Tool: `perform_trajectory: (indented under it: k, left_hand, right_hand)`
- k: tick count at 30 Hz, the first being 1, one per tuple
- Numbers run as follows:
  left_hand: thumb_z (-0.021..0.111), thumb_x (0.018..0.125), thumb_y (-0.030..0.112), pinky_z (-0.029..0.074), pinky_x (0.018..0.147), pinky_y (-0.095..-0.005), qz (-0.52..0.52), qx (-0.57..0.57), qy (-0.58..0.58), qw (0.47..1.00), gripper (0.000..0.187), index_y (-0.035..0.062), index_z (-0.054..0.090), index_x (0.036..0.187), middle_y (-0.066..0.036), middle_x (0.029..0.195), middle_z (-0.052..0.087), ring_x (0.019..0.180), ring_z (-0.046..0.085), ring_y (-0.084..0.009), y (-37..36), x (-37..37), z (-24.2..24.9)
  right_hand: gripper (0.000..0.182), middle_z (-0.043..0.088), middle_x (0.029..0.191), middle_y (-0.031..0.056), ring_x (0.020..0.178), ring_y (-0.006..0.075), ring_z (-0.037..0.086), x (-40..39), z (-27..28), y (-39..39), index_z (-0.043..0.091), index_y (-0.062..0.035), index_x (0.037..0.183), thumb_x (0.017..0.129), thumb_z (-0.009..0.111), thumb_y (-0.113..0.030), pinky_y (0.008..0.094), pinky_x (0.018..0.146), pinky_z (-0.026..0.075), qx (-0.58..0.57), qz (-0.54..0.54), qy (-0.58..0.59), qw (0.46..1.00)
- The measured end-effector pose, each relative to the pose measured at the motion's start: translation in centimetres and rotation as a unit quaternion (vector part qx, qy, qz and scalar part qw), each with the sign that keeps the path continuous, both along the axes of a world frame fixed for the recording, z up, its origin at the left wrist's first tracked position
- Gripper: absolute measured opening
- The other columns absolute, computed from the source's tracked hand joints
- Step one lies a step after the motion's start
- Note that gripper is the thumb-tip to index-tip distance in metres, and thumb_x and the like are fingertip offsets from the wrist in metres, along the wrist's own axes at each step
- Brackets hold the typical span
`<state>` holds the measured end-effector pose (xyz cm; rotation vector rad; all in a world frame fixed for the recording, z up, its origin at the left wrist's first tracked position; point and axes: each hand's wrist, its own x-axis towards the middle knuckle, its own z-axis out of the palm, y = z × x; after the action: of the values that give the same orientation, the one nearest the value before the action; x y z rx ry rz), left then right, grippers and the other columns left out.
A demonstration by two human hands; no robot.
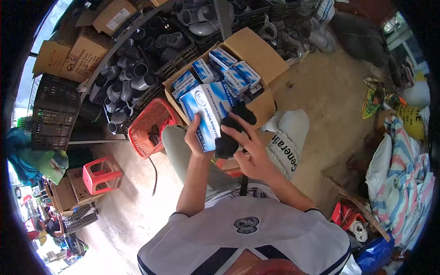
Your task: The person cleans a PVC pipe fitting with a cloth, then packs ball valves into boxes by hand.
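My left hand (195,136) grips the side of a blue-and-white printed cardboard box (210,107), tilted in front of my lap. My right hand (253,153) has its fingers wrapped over a chunky black object (226,141), which touches or overlaps the box's right side. The fingers hide much of the black object, so its exact kind does not show. Just beyond my hands stands an open brown carton (255,49) holding several similar blue-and-white boxes (223,58).
A red plastic basket (145,123) stands left of the carton. Grey pipe fittings (123,85) fill crates on the rack behind. A red stool (101,175) is at the left. Striped sacks (403,169) and a wooden stick (355,201) lie at the right.
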<state>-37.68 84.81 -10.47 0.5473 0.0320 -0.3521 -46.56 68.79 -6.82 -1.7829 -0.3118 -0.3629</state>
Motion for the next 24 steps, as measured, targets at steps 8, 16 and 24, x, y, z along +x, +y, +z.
perform_trajectory:
  k: [8, 16, 24]
  left_hand:
    - [0.068, 0.081, 0.027, 0.043, 0.103, -0.0359, -0.059, 0.241, -0.166, 0.954, 0.092, 0.0108, 0.018, 0.157, -0.014, 0.138, 0.047, 0.122, 0.051, -0.0246, -3.5, -2.9, 1.3]
    - [0.056, 0.098, 0.033, 0.053, 0.09, -0.0377, -0.088, 0.085, 0.019, 0.992, 0.048, 0.0004, 0.053, 0.133, -0.015, 0.123, 0.065, 0.105, 0.067, -0.0262, -3.7, 1.3, -1.5]
    - [0.053, 0.101, 0.033, 0.047, 0.101, -0.0399, -0.095, 0.192, -0.096, 0.972, 0.058, 0.0078, 0.033, 0.149, -0.01, 0.134, 0.055, 0.12, 0.057, -0.0222, -10.1, 1.3, 1.1]
  right_hand:
    - [0.054, 0.044, 0.148, 0.0221, 0.139, 0.0337, 0.041, 3.3, -4.8, -4.0, 0.042, -0.0038, 0.147, 0.094, 0.045, 0.001, 0.0406, 0.114, 0.03, 0.085, -0.147, 0.111, 0.979]
    - [0.062, 0.049, 0.144, 0.0188, 0.136, 0.0261, 0.044, -0.8, -4.2, -4.8, 0.044, -0.0006, 0.146, 0.086, 0.056, 0.0, 0.0351, 0.113, 0.031, 0.052, -0.143, 0.031, 0.988]
    - [0.063, 0.048, 0.147, 0.015, 0.136, 0.0226, 0.045, 1.2, -2.5, -11.6, 0.04, 0.0036, 0.147, 0.09, 0.062, -0.012, 0.0357, 0.115, 0.031, 0.254, -0.192, 0.002, 0.948]
